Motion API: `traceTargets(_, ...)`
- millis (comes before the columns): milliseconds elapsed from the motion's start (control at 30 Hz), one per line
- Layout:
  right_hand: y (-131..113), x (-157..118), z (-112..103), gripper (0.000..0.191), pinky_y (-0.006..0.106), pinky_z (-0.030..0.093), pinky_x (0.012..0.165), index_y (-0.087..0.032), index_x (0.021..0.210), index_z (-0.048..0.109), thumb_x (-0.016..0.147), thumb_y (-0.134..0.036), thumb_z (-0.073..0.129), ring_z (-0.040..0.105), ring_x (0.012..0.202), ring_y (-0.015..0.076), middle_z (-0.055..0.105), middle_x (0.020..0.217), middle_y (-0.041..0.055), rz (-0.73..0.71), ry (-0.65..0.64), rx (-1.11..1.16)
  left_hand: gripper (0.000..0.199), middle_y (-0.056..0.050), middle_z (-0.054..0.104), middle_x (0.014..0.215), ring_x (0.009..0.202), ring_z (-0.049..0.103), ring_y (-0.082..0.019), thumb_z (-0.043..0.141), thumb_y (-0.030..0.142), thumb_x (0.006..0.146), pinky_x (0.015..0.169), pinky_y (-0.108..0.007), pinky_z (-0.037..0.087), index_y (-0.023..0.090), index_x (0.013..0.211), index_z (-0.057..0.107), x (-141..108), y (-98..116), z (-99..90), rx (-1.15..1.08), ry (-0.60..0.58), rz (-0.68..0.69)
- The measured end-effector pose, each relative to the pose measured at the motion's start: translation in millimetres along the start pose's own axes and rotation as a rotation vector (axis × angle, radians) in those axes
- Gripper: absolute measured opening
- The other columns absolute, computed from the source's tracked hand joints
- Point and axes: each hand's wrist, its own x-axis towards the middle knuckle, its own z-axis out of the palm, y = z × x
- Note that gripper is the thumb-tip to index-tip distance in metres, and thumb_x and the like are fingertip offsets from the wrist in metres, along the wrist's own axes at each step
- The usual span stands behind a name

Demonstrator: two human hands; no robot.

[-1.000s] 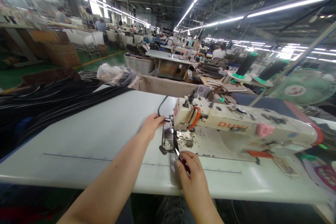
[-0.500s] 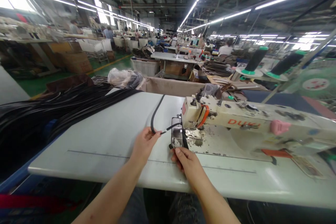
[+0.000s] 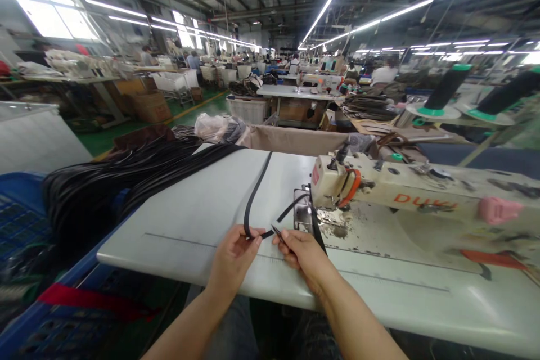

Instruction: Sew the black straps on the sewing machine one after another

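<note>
A narrow black strip point(image 3: 257, 188) runs from the far edge of the white sewing table down to my left hand point(image 3: 237, 253), which pinches it near its end. Another length of black strip point(image 3: 292, 208) reaches from the sewing machine's needle area point(image 3: 310, 197) toward that end, with a small pale gap between the two. My right hand point(image 3: 302, 256) is closed around a small dark pointed tool, apparently thread snips point(image 3: 277, 230), whose tip is at the gap. The fingers hide most of the snips. Beside the presser foot, more black strip point(image 3: 318, 230) hangs toward me.
A heap of black strips point(image 3: 97, 185) covers the table's left end and a blue basket point(image 3: 25, 202). Thread cones point(image 3: 447, 90) stand behind the machine at right. A beige-lined bin point(image 3: 295, 139) adjoins the far edge. Red cloth point(image 3: 93, 301) lies at lower left.
My right hand has moved from beside the needle plate left to the strip's end, bringing the snips' tip to the gap. My left hand still pinches the strip. The view has shifted left.
</note>
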Motion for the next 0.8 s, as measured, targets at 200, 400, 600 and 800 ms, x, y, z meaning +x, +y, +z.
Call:
traceTargets(200, -1, -16, -7, 0.029, 0.025, 0.031, 0.057, -0.022, 0.076, 0.058, 0.083, -0.046, 0.072, 0.042, 0.060, 0.0125, 0.047, 0.065, -0.0051, -0.171, 0.169, -0.362, 0.029, -0.010, 0.080, 0.103, 0.101, 0.075, -0.025, 0.075, 0.048, 0.085, 0.093, -0.037, 0.058, 0.021, 0.093, 0.066, 2, 2, -11.6, 0.052, -0.023, -0.067)
traceTargets(400, 12, -48, -35, 0.030, 0.035, 0.050, 0.080, -0.018, 0.123, 0.068, 0.094, -0.024, 0.065, 0.066, 0.098, 0.0273, 0.068, 0.110, 0.0122, -0.391, 0.671, -1.520, 0.037, -0.009, 0.079, 0.098, 0.095, 0.075, -0.025, 0.073, 0.053, 0.083, 0.089, -0.038, 0.058, 0.020, 0.096, 0.062, 14, 10, -31.7, 0.055, -0.227, -0.255)
traceTargets(600, 26, -66, -50, 0.056, 0.030, 0.052, 0.059, -0.021, 0.151, 0.052, 0.096, -0.016, 0.059, 0.074, 0.072, 0.0211, 0.077, 0.102, 0.0046, -0.133, 0.551, -1.711, 0.052, -0.003, 0.069, 0.075, 0.065, 0.062, -0.020, 0.056, 0.056, 0.083, 0.065, -0.033, 0.051, 0.016, 0.116, 0.066, 35, 4, -62.8, 0.466, -0.182, -0.185)
traceTargets(800, 28, -69, -51, 0.048, 0.031, 0.057, 0.060, -0.018, 0.151, 0.053, 0.103, -0.022, 0.049, 0.078, 0.074, 0.0223, 0.079, 0.108, 0.0084, -0.092, 0.451, -1.734, 0.054, -0.006, 0.074, 0.097, 0.075, 0.065, -0.021, 0.037, 0.045, 0.093, 0.079, -0.034, 0.055, 0.016, 0.123, 0.070, 66, 5, -126.7, 1.002, -0.051, -0.057)
